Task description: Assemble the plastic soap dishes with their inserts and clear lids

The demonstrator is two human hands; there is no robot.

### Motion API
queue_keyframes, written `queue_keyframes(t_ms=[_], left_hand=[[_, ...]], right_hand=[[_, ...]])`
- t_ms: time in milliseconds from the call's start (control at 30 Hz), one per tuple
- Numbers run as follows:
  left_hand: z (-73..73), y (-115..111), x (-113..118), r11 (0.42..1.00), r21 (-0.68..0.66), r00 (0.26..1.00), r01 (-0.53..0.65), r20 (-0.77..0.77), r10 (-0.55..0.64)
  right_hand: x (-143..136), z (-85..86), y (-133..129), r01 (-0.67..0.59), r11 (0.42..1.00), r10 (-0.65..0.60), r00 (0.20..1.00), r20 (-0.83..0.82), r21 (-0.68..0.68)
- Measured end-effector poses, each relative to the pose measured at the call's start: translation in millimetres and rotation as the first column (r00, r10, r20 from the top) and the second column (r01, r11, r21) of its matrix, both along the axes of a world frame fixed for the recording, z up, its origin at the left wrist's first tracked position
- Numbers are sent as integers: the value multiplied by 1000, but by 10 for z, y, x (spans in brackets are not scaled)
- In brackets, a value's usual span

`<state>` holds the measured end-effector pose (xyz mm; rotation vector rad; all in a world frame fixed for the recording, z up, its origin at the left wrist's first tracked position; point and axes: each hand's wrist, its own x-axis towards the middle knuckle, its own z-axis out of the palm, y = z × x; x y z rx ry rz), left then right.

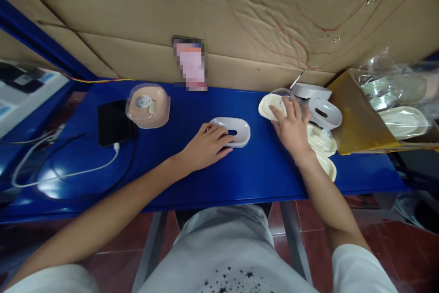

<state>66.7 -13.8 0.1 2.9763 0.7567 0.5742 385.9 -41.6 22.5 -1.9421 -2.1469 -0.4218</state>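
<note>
A white oval dish with a slot [243,130] lies on the blue table, in the middle. My left hand [208,146] rests on its left part, fingers curled over the rim. To the right, my right hand [291,124] reaches onto a cream oval piece [266,108] with a clear cover, its fingers touching the top. Beside that hand are another white slotted dish [325,112] and a white piece [313,92] behind it. Cream pieces [322,140] lie partly hidden under my right wrist and forearm.
A pink container with a clear lid [151,108] and a black phone [113,124] with a white cable stand on the left. At the right, a cardboard box [360,119] holds wrapped pieces. Brown cardboard [137,18] covers the back, with a blurred item against it.
</note>
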Motion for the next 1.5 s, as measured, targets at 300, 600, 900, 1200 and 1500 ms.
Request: queue_keyframes(t_ms=[300, 600, 900, 1200, 1500], left_hand=[[-41, 168, -164, 991, -54, 988, -119, 97, 124], [14, 121, -141, 957, -96, 916, -273, 277, 289], [15, 101, -145, 954, -37, 868, -298, 404, 287], [-51, 169, -167, 983, -119, 909, -142, 378, 177], [-57, -100, -5, 995, -99, 968, -28, 247, 52]], right_hand=[[118, 49, 27, -223, 969, 249, 882, -399, 111], [-32, 12, 3, -298, 947, 322, 856, -404, 121], [-299, -216, -66, -324, 946, 322, 944, -75, -16], [-295, -192, -119, -598, 799, 554, 771, -313, -58], [-217, 28, -148, -581, 801, 456, 745, -487, -140]])
